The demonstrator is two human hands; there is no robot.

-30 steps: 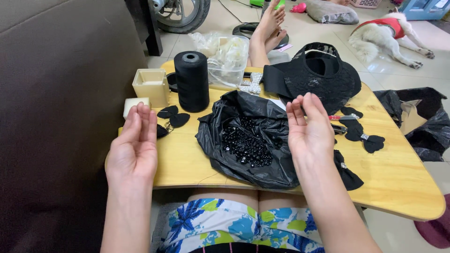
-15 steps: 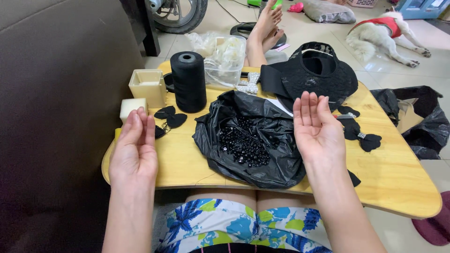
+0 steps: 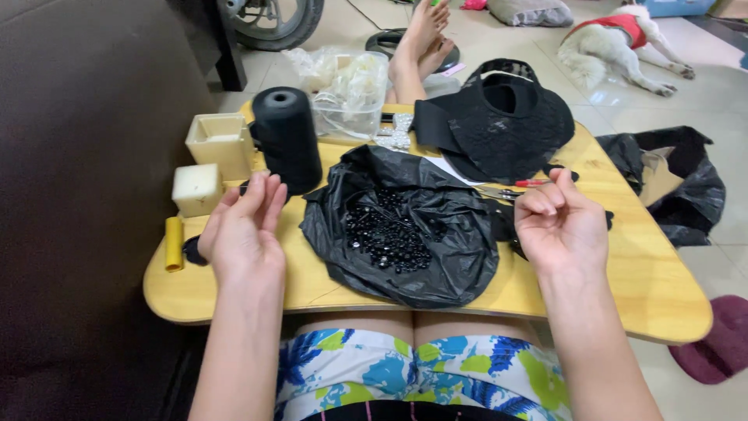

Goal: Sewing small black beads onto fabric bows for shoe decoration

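Black bead bag [image 3: 405, 226] – open; centred

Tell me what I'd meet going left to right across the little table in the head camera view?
Yellow tube → cream block → left hand → black thread cone → black plastic bag of beads → right hand → bare wooden table edge.

Head view: worn on the person's head, looking steeply down and forward.
Nearness: close over the lap table [image 3: 647, 288].
Far edge: floor beyond.
Shared: single view only.
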